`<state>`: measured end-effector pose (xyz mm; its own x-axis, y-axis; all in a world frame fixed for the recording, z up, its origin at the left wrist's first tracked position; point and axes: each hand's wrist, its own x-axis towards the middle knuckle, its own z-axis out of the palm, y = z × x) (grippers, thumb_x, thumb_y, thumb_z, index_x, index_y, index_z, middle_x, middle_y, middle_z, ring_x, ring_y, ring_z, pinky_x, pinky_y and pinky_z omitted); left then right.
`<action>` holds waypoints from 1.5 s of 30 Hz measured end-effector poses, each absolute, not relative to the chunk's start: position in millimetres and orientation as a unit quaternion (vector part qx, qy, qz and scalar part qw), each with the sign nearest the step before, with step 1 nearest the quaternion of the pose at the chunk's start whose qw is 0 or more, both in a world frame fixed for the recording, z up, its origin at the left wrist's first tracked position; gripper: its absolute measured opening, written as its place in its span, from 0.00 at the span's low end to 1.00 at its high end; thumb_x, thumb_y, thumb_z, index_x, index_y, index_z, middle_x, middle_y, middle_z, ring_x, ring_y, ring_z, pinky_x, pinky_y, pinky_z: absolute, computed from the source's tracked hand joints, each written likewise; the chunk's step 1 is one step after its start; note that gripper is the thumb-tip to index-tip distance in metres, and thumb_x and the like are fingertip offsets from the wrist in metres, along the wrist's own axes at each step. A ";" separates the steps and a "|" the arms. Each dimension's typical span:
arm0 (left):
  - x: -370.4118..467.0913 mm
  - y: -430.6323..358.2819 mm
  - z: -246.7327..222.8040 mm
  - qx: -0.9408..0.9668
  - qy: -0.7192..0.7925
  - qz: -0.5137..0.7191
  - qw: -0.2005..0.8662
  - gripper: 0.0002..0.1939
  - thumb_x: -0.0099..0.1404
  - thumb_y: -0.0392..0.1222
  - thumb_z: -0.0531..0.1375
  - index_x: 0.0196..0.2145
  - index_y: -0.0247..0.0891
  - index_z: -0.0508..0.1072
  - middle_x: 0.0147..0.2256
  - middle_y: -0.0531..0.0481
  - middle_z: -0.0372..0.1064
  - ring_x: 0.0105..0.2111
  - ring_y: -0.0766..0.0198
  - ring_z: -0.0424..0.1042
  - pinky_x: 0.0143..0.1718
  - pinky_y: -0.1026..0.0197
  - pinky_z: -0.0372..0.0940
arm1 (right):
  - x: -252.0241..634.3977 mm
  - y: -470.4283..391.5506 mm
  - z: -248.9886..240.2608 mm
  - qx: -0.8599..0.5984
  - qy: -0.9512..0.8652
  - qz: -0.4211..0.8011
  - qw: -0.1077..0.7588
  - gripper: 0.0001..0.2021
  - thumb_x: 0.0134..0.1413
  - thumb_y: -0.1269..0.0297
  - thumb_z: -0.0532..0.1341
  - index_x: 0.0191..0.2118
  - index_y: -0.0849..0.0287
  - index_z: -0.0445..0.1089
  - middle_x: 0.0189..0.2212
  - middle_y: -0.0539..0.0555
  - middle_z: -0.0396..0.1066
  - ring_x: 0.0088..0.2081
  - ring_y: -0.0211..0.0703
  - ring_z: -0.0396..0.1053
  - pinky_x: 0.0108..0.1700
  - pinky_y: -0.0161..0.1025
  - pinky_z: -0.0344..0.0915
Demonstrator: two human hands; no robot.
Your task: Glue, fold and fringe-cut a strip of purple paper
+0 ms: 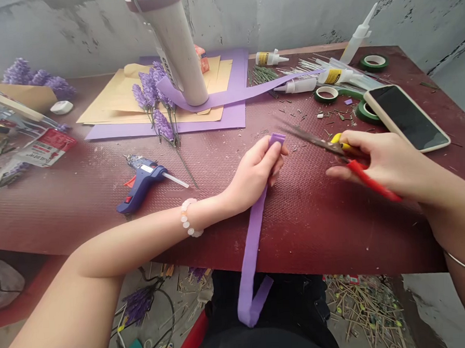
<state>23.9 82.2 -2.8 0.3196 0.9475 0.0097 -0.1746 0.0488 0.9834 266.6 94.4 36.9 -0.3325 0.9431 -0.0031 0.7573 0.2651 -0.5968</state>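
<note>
Purple strip (254,235): layered end above table (317,226), tail past its edge | left hand (256,173): pinching strip near end | right hand (389,158): closed round scissors (333,147) | handling: probably light, limp; best held flat near the end

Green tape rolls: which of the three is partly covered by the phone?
The roll nearest the right hand; that roll has the phone over its edge. The farthest roll and leftmost roll lie clear.

Cup (181,47): top cut off by the upper edge. Scissors (333,147): blades blurred. Strip (253,235): partly hidden by the left hand (260,167). Tape roll (364,112): partly covered by the phone (411,115). Glue bottle (264,58): label print too small to read.
</note>
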 end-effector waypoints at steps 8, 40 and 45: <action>24.1 86.6 3.6 0.491 0.425 0.489 0.583 0.17 0.84 0.31 0.55 0.34 0.39 0.67 0.25 0.61 0.63 0.21 0.76 0.62 0.25 0.72 0.60 | 272.7 98.0 21.8 -0.583 -0.789 0.156 0.120 0.38 0.47 0.16 0.61 0.42 0.48 0.66 0.37 0.66 0.81 0.42 0.77 0.80 0.36 0.56 0.67; 19.9 85.7 -11.7 0.589 0.344 0.451 0.576 0.11 0.82 0.41 0.60 0.38 0.38 0.71 0.34 0.51 0.80 0.28 0.72 0.77 0.33 0.68 0.72 | 268.5 95.7 18.1 -0.554 -0.801 0.171 0.148 0.33 0.52 0.18 0.61 0.33 0.46 0.61 0.23 0.54 0.67 0.28 0.58 0.67 0.33 0.48 0.54; 18.6 86.2 -13.9 0.604 0.350 0.441 0.564 0.12 0.82 0.44 0.60 0.39 0.37 0.73 0.39 0.47 0.84 0.29 0.71 0.79 0.34 0.68 0.73 | 274.4 98.4 7.7 -0.543 -0.808 0.175 0.147 0.31 0.55 0.20 0.62 0.32 0.45 0.62 0.22 0.54 0.66 0.27 0.59 0.68 0.33 0.50 0.55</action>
<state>18.6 86.2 -13.9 0.3657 0.9203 0.1388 -0.0744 -0.1197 0.9900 274.4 98.4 7.7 -0.3676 0.9288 0.0478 0.8257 0.3495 -0.4428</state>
